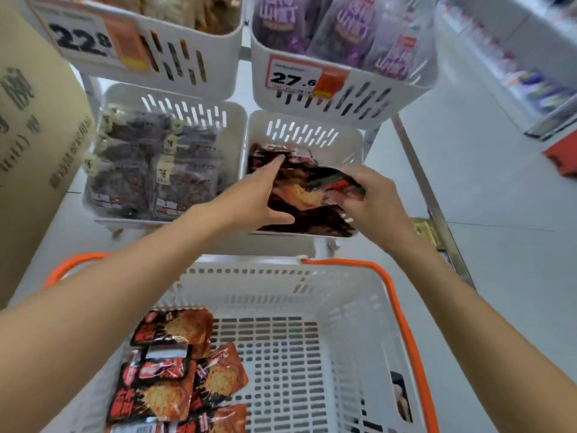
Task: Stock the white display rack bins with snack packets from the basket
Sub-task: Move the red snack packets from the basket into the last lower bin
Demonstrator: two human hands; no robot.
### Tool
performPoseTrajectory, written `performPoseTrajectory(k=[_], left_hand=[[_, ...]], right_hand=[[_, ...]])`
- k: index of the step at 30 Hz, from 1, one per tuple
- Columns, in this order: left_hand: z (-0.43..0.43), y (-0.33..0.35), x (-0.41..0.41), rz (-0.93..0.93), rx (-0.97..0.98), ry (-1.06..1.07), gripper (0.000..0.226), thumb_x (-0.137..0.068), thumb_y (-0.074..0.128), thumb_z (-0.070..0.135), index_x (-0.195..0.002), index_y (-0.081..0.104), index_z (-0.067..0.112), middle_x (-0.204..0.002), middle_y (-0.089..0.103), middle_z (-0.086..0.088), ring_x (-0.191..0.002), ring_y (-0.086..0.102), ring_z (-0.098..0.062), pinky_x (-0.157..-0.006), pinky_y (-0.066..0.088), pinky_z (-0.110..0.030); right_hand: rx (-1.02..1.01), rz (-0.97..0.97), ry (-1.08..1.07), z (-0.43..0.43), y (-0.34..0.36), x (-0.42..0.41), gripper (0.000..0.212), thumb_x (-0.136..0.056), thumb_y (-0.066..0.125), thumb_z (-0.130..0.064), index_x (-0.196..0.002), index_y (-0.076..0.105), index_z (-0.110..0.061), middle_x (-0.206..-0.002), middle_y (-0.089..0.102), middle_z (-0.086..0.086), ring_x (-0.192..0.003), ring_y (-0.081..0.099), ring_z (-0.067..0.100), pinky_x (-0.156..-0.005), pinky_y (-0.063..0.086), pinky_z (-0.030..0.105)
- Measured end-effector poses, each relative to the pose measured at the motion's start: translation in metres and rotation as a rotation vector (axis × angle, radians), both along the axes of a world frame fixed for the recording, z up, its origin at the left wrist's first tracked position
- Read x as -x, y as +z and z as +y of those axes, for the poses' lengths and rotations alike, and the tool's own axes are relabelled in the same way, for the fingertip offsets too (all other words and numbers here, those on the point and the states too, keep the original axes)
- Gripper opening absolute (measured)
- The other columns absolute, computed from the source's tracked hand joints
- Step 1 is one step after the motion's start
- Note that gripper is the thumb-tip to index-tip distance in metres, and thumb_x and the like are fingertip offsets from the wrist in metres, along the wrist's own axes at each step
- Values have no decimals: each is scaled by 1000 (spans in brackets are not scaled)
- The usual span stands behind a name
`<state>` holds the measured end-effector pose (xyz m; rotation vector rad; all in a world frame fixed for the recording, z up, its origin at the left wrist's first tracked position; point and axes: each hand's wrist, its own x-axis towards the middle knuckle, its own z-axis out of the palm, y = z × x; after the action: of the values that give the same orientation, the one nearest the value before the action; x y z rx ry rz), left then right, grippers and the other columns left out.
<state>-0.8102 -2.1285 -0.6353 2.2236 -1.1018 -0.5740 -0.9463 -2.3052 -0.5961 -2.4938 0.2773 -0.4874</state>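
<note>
- Nearest, on the near side of the bin (304, 132), stands the basket (343, 295), white with orange handles. Its packets (162, 370) lie heaped at its left end.
- Right fingers (349, 207) are curled round a packet (331, 187), clamped on its near right edge. It is held tilted over the bin's front right part, touching the pile (312, 221) inside.
- Left fingers (278, 160) lie straight and spread, forefinger toward the bin's back wall and thumb toward its front. They press on the pile and clamp on nothing that shows.
- Right hand (374, 198) hangs over the bin's right rim, left hand (256, 198) over its left rim.
- Handling, as I judge it: these are light, soft pouches of glossy film, probably with brittle contents. The film will slide and crumple, so take one by a sealed edge or across its flat faces and squeeze little.
- Writing: the packets are red and black with a picture of a golden snack. Their large characters are too blurred to read.
- Left of the bin, a second bin (187, 110) holds dark packs (150, 170) with small cream labels, unreadable.
- Above and beyond the bin, the right tag (293, 78) reads "27.6", on an upper bin (359, 101) of purple packs (343, 23).
- Further left of that, the left tag (84, 42) reads "22.8".
- Far left of the bin stands a carton (31, 120); its dark printing is illegible.
</note>
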Motion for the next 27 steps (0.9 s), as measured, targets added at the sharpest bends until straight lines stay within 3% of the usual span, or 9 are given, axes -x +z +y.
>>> performPoseTrajectory(k=[4, 6, 9, 12, 16, 18, 20, 24, 27], left_hand=[[-31, -39, -35, -300, -204, 13, 98, -91, 58, 57, -158, -3, 21, -167, -4, -4, -153, -2, -23, -124, 7, -47], [-44, -55, -49, -372, -288, 11, 93, -94, 50, 61, -158, -5, 22, -166, -11, -3, -152, -12, -21, -121, -3, -51], [-48, -64, -55, -476, -338, 24, 92, -93, 43, 66, -158, -5, 23, -166, -12, -4, -152, -16, -22, -119, -7, -54], [-55, -82, -65, -570, -340, 34, 93, -91, 35, 72, -158, -4, 21, -166, -10, -8, -152, -16, -24, -118, -10, -57], [-56, -92, -65, -633, -308, 63, 95, -87, 21, 75, -158, -2, 17, -166, -8, -9, -152, -14, -22, -117, -13, -57], [-54, -94, -64, -658, -309, 64, 95, -84, 14, 75, -158, -3, 16, -166, -8, -9, -152, -13, -21, -117, -13, -57], [-52, -94, -64, -650, -311, 70, 95, -85, 14, 75, -158, -3, 16, -166, -8, -9, -152, -12, -21, -117, -13, -56], [-50, -85, -60, -561, -291, 78, 91, -92, 30, 71, -158, -2, 18, -166, -9, -7, -152, -14, -21, -118, -15, -52], [-35, -69, -45, -375, -146, 77, 83, -95, 43, 61, -158, 9, 21, -167, 2, -4, -153, -4, -18, -123, -5, -44]], right_hand=[[238, -125, -195, -55, -43, -29, 27, -91, 62, -9, -117, 68, -10, -114, 64, 12, -102, 61, 30, -91, 52, 43], [303, -127, -258, -75, -62, -52, 28, -94, 59, -13, -121, 66, -8, -119, 62, 15, -107, 58, 33, -91, 51, 42], [371, 90, -242, -90, -82, -83, 31, -97, 55, -18, -126, 61, -9, -126, 56, 14, -117, 50, 33, -90, 50, 45], [339, 335, -138, -106, -105, -117, 48, -94, 59, -30, -137, 51, -9, -136, 47, 15, -127, 42, 33, -109, 36, 45], [344, 267, -142, -107, -114, -141, 76, -90, 32, -72, -147, 34, -22, -148, 35, 6, -140, 25, 25, -119, 14, 43], [413, 260, -106, -106, -120, -146, 76, -90, 14, -68, -145, 39, -22, -143, 44, 7, -135, 32, 27, -116, 14, 43], [429, 253, -106, -108, -123, -149, 72, -92, 13, -61, -142, 44, -20, -136, 50, 10, -130, 38, 30, -115, 17, 43], [425, 174, -130, -90, -112, -129, 60, -98, 32, -53, -146, 40, -18, -144, 42, 14, -135, 34, 34, -117, 20, 53], [250, 90, -105, -39, -98, -89, 54, -98, 47, -42, -145, 42, -16, -148, 39, 9, -140, 30, 28, -119, 20, 45]])
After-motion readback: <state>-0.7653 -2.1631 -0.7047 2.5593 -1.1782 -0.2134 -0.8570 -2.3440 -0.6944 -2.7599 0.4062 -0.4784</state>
